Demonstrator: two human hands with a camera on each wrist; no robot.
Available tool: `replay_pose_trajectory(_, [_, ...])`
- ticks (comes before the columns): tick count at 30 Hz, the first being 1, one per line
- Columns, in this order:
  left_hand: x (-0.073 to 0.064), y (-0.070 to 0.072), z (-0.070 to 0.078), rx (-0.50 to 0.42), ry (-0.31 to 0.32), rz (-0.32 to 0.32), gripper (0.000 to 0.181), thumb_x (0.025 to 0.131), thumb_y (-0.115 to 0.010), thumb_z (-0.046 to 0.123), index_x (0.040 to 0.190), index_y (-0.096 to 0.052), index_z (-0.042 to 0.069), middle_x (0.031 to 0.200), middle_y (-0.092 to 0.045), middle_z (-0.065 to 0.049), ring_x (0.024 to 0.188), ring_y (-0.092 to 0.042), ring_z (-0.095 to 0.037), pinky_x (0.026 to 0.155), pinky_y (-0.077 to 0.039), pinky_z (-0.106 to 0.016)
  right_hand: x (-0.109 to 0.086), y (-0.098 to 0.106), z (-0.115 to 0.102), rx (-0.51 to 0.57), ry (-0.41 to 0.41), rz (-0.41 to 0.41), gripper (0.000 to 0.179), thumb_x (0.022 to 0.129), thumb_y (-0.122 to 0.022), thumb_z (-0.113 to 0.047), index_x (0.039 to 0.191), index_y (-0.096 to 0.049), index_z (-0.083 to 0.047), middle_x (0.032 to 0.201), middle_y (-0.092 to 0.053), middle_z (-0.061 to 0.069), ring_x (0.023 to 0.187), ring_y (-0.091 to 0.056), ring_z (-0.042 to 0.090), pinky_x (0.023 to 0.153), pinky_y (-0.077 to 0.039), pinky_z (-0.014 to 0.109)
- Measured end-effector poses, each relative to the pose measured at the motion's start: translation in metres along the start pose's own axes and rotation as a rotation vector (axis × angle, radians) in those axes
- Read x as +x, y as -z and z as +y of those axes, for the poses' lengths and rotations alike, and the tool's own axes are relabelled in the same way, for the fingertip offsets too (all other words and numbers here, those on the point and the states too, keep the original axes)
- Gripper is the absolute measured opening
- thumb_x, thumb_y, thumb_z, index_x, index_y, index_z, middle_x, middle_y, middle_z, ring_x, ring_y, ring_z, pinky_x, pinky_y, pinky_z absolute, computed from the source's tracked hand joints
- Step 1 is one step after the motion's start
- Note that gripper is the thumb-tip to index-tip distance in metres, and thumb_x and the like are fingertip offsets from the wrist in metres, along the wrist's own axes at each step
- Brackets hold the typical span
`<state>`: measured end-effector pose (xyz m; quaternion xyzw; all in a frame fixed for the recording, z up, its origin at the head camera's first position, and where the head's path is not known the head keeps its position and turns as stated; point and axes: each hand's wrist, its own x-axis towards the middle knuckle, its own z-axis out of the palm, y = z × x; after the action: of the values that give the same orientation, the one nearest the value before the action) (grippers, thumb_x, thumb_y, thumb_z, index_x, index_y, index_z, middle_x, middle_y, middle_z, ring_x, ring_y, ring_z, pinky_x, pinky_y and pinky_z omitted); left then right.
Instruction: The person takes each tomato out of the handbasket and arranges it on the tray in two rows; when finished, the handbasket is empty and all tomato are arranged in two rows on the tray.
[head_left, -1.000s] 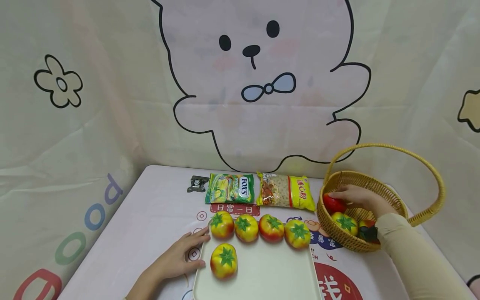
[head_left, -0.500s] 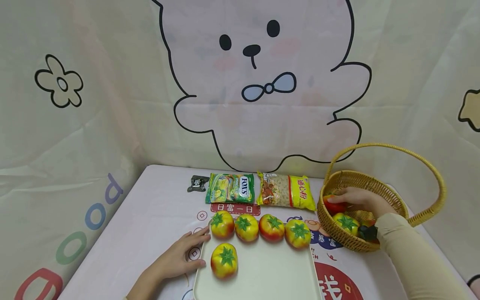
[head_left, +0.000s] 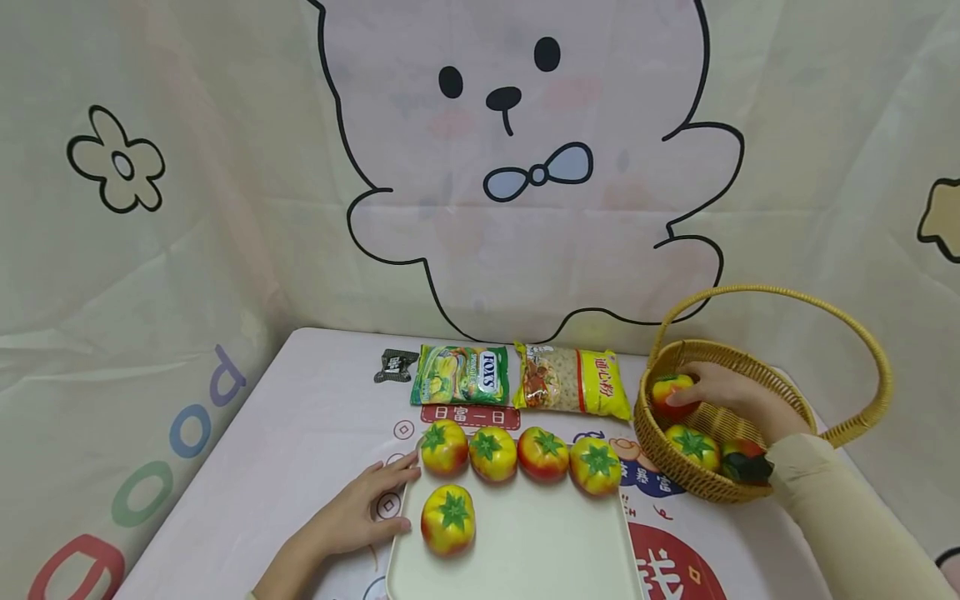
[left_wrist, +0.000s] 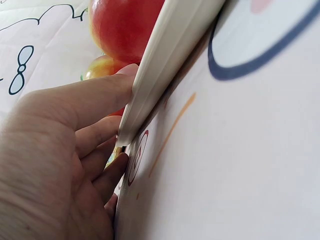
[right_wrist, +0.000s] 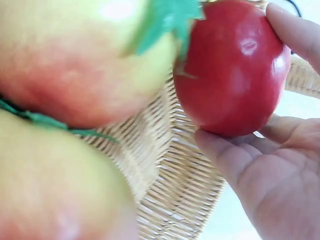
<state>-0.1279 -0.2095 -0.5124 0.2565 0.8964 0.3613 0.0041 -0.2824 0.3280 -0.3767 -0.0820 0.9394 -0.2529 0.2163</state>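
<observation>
- Pinching a red and yellow fruit [head_left: 667, 406], the right hand [head_left: 723, 396] reaches into a wicker basket [head_left: 678, 475], thumb and fingers bent around the fruit's sides.
- The held fruit is by the basket's left inner wall, its red skin turned to the right wrist camera; whether it touches the wicker I cannot tell.
- Nearer the front of the basket is a yellow fruit with a green leaf cap [head_left: 692, 447]; beside it, another fruit [head_left: 731, 454] is partly hidden by a dark object [head_left: 750, 468] next to the pale sleeve [head_left: 847, 517].
- The basket's handle [head_left: 887, 383] arches over the forearm.
- The left hand [head_left: 363, 512] rests with loosely spread fingers at the left rim of a white tray [head_left: 547, 550], thumb and fingertips touching the edge.
- Four fruits [head_left: 492, 456] line the tray's far edge; a fifth [head_left: 448, 521] sits in front of the leftmost.
- Behind the tray on the table [head_left: 315, 433] lie a small black packet [head_left: 395, 365], a green FOX'S bag [head_left: 461, 375] and a yellow-ended bag [head_left: 573, 381].
- A cloth backdrop [head_left: 225, 275] with a cartoon bear stands behind.
</observation>
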Motion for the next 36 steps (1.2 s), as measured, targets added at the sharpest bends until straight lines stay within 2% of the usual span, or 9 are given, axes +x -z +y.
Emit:
replay_pose_trajectory(10, [0.001,0.0,0.0,-0.001,0.004,0.002,0.062,0.078,-0.071,0.045,0.132,-0.056,0.017,0.149,-0.042,-0.002,0.136,-0.04,-0.029,0.111,-0.024,-0.058,-0.023,0.001,-0.022,-0.023,0.111,0.088,0.075,0.083,-0.069,-0.042,0.137,-0.039,0.001,0.126,-0.049,0.024,0.107,-0.049,0.036,0.088,-0.047,0.056])
replay_pose_trajectory(16, [0.002,0.0,-0.001,0.0,0.004,-0.002,0.062,0.079,-0.071,0.045,0.132,-0.056,0.018,0.149,-0.041,-0.001,0.136,-0.039,-0.029,0.111,-0.025,-0.058,-0.041,-0.011,-0.04,0.015,0.215,0.132,0.071,0.083,-0.07,-0.035,0.138,-0.038,-0.004,0.124,-0.05,0.022,0.107,-0.051,0.034,0.085,-0.054,0.049])
replay_pose_trajectory(23, [0.001,-0.001,-0.001,0.0,0.012,-0.008,0.061,0.079,-0.07,0.046,0.132,-0.056,0.019,0.149,-0.041,0.0,0.137,-0.039,-0.028,0.111,-0.024,-0.058,-0.059,-0.03,-0.055,0.062,0.294,0.167,0.071,0.084,-0.071,-0.03,0.142,-0.036,-0.009,0.128,-0.048,0.02,0.11,-0.05,0.033,0.084,-0.054,0.04])
replay_pose_trajectory(28, [0.001,-0.001,0.0,0.008,0.007,-0.004,0.061,0.079,-0.07,0.046,0.132,-0.056,0.019,0.149,-0.041,0.0,0.137,-0.039,-0.025,0.111,-0.024,-0.058,-0.068,-0.047,-0.066,0.187,0.366,0.155,0.07,0.084,-0.071,-0.023,0.142,-0.035,-0.008,0.133,-0.045,0.02,0.114,-0.049,0.036,0.085,-0.051,0.024])
replay_pose_trajectory(31, [0.001,0.0,0.0,0.009,0.006,-0.005,0.061,0.079,-0.07,0.046,0.132,-0.056,0.019,0.149,-0.041,0.0,0.137,-0.039,-0.025,0.111,-0.024,-0.058,-0.07,-0.06,-0.072,0.284,0.382,0.132,0.071,0.084,-0.071,-0.02,0.143,-0.034,-0.009,0.134,-0.044,0.021,0.116,-0.049,0.038,0.084,-0.051,0.019])
replay_pose_trajectory(33, [0.001,-0.001,0.0,0.01,0.01,-0.007,0.061,0.08,-0.069,0.047,0.133,-0.056,0.019,0.149,-0.041,0.0,0.137,-0.039,-0.025,0.111,-0.024,-0.058,-0.071,-0.069,-0.076,0.322,0.392,0.121,0.072,0.083,-0.072,-0.019,0.144,-0.033,-0.01,0.135,-0.045,0.02,0.117,-0.05,0.035,0.085,-0.051,0.019])
replay_pose_trajectory(36, [0.0,-0.001,0.0,0.008,0.014,-0.009,0.061,0.08,-0.069,0.047,0.133,-0.056,0.02,0.149,-0.041,0.0,0.137,-0.039,-0.026,0.111,-0.024,-0.059,-0.072,-0.084,-0.082,0.349,0.434,0.116,0.073,0.083,-0.072,-0.018,0.144,-0.033,-0.01,0.135,-0.046,0.019,0.115,-0.054,0.021,0.088,-0.05,0.018])
